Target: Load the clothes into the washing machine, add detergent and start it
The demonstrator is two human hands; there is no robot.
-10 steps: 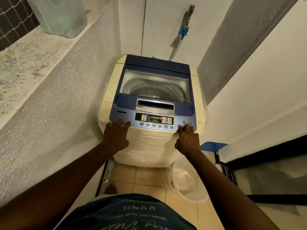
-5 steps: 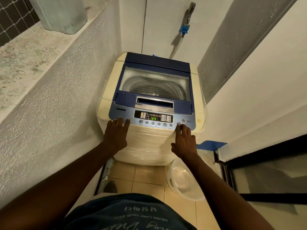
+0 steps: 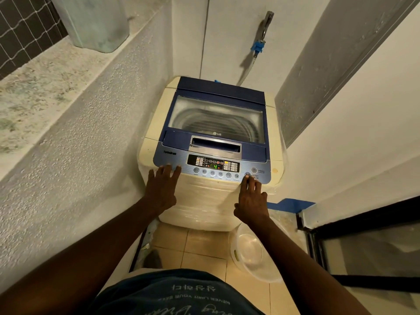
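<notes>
Left hand (image 3: pixel 161 189): fingers spread flat on washing machine (image 3: pixel 213 155) front edge.
Right hand (image 3: pixel 251 201): fingers apart, one fingertip pressed start button (image 3: pixel 247 175).

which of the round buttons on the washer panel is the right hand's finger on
The round start/pause button, right end of the lower row on the blue control panel. The right hand touches it with a fingertip; the power button and others are untouched.

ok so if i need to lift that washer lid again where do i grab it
Grip the recessed handle at the lid's front edge, just behind the control panel. Come from the front, fingers hooked into the slot, and lift up and back: the hinge looks to be at the rear, by the wall. The right hand is nearest.
</notes>
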